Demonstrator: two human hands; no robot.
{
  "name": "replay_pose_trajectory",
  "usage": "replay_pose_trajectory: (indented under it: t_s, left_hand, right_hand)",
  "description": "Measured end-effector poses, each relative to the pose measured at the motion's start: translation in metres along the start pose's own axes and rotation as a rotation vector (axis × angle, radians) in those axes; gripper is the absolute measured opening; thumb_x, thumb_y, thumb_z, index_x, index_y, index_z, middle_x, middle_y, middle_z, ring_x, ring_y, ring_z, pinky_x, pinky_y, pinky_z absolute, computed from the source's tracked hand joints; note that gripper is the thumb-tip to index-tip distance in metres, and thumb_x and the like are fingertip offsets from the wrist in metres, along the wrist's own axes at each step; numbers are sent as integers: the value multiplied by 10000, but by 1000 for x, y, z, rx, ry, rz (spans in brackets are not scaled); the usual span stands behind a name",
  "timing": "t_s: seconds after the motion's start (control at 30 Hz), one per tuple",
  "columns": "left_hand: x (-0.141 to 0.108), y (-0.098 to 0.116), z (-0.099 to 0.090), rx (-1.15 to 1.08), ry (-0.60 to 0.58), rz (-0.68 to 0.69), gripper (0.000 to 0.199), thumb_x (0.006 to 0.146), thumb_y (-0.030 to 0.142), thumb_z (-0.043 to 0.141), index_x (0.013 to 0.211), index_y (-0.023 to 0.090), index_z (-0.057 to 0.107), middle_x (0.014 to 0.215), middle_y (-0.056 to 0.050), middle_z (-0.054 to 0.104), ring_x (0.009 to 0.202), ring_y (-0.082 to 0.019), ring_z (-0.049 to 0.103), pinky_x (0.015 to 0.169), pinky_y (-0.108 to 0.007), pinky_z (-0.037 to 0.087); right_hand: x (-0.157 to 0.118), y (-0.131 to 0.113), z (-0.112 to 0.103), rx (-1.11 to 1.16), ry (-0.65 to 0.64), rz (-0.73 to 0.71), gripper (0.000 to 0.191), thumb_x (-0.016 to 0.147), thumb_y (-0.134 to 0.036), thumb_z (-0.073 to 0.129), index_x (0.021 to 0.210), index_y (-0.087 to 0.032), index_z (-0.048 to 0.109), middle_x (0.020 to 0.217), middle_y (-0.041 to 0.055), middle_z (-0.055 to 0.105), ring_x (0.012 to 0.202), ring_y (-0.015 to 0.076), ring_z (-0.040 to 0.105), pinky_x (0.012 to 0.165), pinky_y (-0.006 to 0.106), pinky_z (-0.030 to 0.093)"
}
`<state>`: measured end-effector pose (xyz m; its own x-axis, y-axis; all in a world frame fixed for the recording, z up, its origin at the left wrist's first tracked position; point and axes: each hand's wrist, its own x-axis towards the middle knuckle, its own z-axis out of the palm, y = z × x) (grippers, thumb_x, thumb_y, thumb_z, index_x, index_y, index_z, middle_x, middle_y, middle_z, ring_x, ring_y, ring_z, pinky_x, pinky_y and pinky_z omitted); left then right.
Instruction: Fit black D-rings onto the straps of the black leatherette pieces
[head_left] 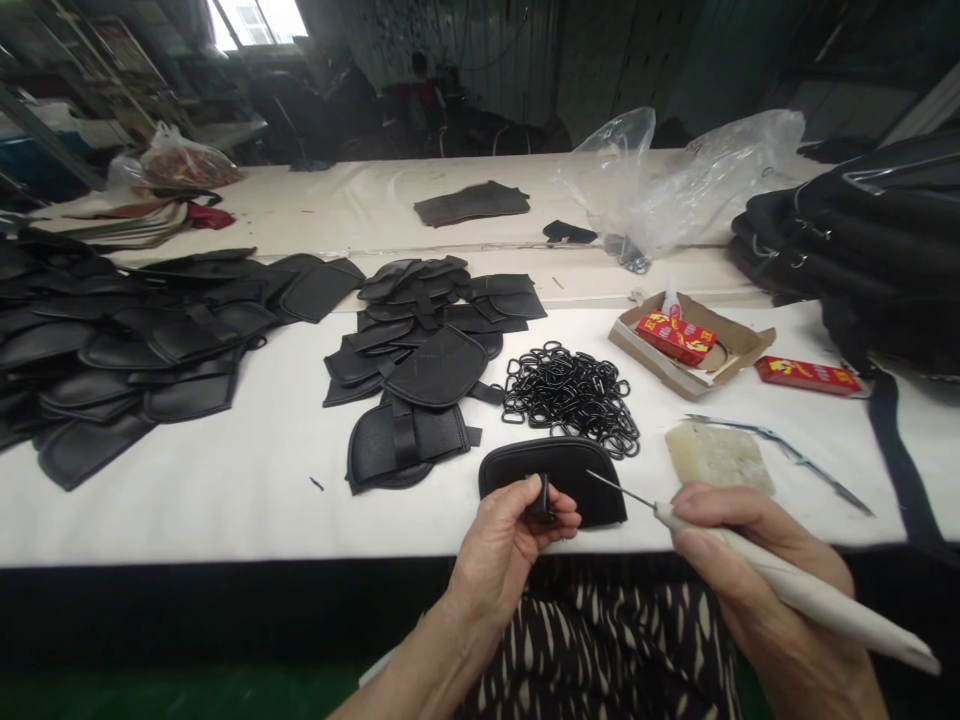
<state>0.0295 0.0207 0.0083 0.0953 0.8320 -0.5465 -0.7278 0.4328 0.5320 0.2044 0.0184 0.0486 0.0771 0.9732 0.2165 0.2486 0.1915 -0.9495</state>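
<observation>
My left hand (517, 525) pinches a folded black strap (541, 500) between thumb and fingers. Beneath it a rounded black leather piece (510, 458) lies at the table's front edge; whether the strap is joined to it I cannot tell. In my right hand (750, 560) is an awl (810, 585) with a long pale handle, its thin metal tip pointing left, apart from the strap. Just behind the leather piece lies a heap of black D-rings (566, 395). A yellowish block of wax (716, 455) sits beyond my right hand, with metal tweezers (787, 455) across it.
Stacked black leather pieces (420, 370) lie left of the rings, with a larger pile (135, 340) further left. A cardboard tray (690, 350) holds red boxes; another red box (810, 376) is beside it. A black bag (870, 240) and clear plastic bag (690, 185) stand behind.
</observation>
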Motion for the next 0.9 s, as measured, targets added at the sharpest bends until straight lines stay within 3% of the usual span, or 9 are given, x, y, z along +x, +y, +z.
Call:
replay_pose_trajectory:
  t_s: [0.13, 0.23, 0.4, 0.47, 0.67, 0.8, 0.9]
  left_hand:
    - [-1, -1, 1, 0, -8, 12, 198, 768, 256, 614, 693, 80, 666, 690, -87, 671, 646, -167, 625, 680, -299, 500]
    - [-1, -2, 1, -13, -37, 37, 193, 782, 240, 601, 697, 83, 673, 693, -82, 672, 646, -158, 617, 678, -287, 497]
    - [-2, -5, 1, -68, -51, 86, 128, 751, 199, 647, 675, 97, 655, 657, -31, 624, 607, -100, 558, 615, -211, 465]
    - [-2, -6, 1, -69, -41, 84, 150, 735, 213, 670, 640, 109, 618, 611, 0, 571, 556, -78, 511, 559, -189, 435]
    - [-2, -13, -4, 62, -43, 113, 240, 770, 312, 641, 652, 114, 573, 546, 46, 433, 476, -34, 369, 465, -148, 299]
    - [-1, -14, -8, 167, -33, 126, 253, 767, 349, 638, 715, 103, 617, 528, 41, 439, 458, -37, 342, 443, -157, 257]
    - [-4, -13, -5, 145, -22, 138, 248, 757, 332, 646, 662, 105, 611, 510, 42, 441, 435, -32, 333, 420, -151, 245]
  right_hand:
    - [-12, 4, 24, -99, 39, -100, 27, 754, -264, 647, 777, -249, 642, 675, -22, 665, 577, 138, 619, 525, 204, 505]
    - [-17, 7, 42, -156, 32, -252, 69, 809, -220, 591, 845, -251, 641, 716, -16, 690, 611, 146, 648, 587, 228, 532]
    - [-18, 29, 56, -517, -141, -597, 174, 881, -212, 493, 952, -195, 650, 957, 80, 708, 752, 189, 693, 601, 235, 552]
    - [-18, 37, 60, -599, -158, -658, 195, 901, -213, 464, 935, -162, 649, 1010, 123, 689, 799, 193, 692, 605, 225, 551]
    - [-23, 34, 70, -598, 19, -791, 132, 883, -158, 513, 896, -105, 633, 924, 191, 698, 728, 184, 697, 558, 215, 533]
    - [-25, 33, 70, -631, -13, -844, 124, 877, -158, 525, 903, -97, 630, 947, 235, 680, 707, 199, 696, 571, 245, 539]
    - [-24, 37, 67, -669, -10, -857, 165, 899, -193, 490, 874, -120, 636, 927, 198, 695, 651, 182, 695, 542, 222, 532]
